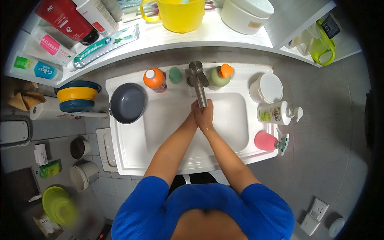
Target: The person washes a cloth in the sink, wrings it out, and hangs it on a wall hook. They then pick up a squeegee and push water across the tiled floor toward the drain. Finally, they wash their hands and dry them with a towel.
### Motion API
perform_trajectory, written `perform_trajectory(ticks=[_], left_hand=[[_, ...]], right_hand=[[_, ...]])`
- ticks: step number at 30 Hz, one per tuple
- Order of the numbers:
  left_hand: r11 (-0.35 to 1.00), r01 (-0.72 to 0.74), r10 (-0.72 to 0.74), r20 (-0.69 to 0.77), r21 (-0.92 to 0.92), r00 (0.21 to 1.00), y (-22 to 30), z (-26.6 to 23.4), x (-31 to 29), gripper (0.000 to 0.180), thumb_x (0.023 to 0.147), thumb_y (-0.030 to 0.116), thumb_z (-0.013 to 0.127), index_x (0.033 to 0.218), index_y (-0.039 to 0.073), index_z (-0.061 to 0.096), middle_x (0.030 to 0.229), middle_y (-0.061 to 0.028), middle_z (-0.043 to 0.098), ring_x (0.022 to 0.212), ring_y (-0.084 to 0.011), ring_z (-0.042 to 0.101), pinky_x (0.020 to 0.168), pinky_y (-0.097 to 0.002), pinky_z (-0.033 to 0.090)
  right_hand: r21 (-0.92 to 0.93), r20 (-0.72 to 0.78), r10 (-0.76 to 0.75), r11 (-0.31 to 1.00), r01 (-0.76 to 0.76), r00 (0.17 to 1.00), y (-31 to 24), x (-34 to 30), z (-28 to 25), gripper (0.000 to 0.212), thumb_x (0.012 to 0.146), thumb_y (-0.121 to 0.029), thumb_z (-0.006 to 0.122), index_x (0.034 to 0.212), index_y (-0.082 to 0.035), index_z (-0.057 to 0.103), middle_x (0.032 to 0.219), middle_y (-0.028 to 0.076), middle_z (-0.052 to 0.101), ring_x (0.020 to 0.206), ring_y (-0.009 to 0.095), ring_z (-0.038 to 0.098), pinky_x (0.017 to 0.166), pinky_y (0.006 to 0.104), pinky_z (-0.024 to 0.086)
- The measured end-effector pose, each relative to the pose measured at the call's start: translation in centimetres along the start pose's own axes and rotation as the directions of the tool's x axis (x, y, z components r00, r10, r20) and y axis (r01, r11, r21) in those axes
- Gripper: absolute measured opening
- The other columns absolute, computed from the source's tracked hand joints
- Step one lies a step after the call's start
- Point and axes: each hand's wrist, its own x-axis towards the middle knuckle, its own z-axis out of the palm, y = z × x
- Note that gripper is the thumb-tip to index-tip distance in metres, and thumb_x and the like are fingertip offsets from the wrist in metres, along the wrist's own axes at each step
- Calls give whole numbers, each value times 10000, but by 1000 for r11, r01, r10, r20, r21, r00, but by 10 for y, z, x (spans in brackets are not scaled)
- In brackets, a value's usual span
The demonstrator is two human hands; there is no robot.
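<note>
My left hand (195, 109) and my right hand (205, 117) press together under the spout of a metal faucet (199, 86), over the white sink (230, 132). The back of the right hand faces up and covers part of the left. Fingers of both hands are mostly hidden by the spout and by each other, and I see no object between them. The wrist of the right hand looks wet. Behind the hands, beside the faucet, are a green bottle with an orange top (220, 76), a small green round item (175, 75) and an orange bottle (155, 80).
A dark grey bowl (128, 103) rests on the sink's left rim. Along the right rim stand a white lidded tub (267, 88), a white pump bottle (276, 113) and a pink spray bottle (267, 141). Overhead, a white shelf (224, 40) holds tubes and a yellow cup (181, 16).
</note>
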Motion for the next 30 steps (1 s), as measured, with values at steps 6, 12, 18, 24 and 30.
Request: perform_trajectory(ticks=[6,12,18,24,30], left_hand=[[3,386,640,-298,922,708,-23,128,-11,184,754,244,476,789,65,504,767,-68,519,699,-174,510,583,-308,416],[787,-4,445,-564,617,696,-1,141,-32,111,805,84,414,885,78,491,836,-50,523,782,-198,512,721,-303,427],[932,-352,352,-444,86,824,-11,87,-47,234,829,85,383,1012,-52,432,1002,-154,517,891,-246,522,854,-329,406],[230,73,773,-228,971,592,-7,136,-62,167,824,53,360,917,40,497,897,-92,534,812,-217,514,744,-302,408],[-121,23,740,75,992,668,43,159,-101,312,734,20,438,1042,31,490,1082,-137,490,1022,-262,444,861,-333,342]], right_hand=[[448,546,632,335,-829,550,-63,6,-50,376,763,-169,506,1105,-79,378,892,100,490,686,213,528,584,336,495],[621,778,316,-264,-738,542,6,3,-19,291,803,-213,476,1038,-49,432,915,113,508,832,292,528,741,388,462],[611,773,303,-117,-783,557,82,-13,35,288,808,-260,486,899,13,506,787,92,540,729,202,525,700,337,454],[550,512,509,424,-719,692,107,-23,64,218,811,-212,472,869,-5,510,779,106,534,733,202,526,701,349,456],[53,654,573,616,-786,494,38,-8,10,137,815,-142,424,795,-20,484,709,106,506,727,198,519,701,361,456]])
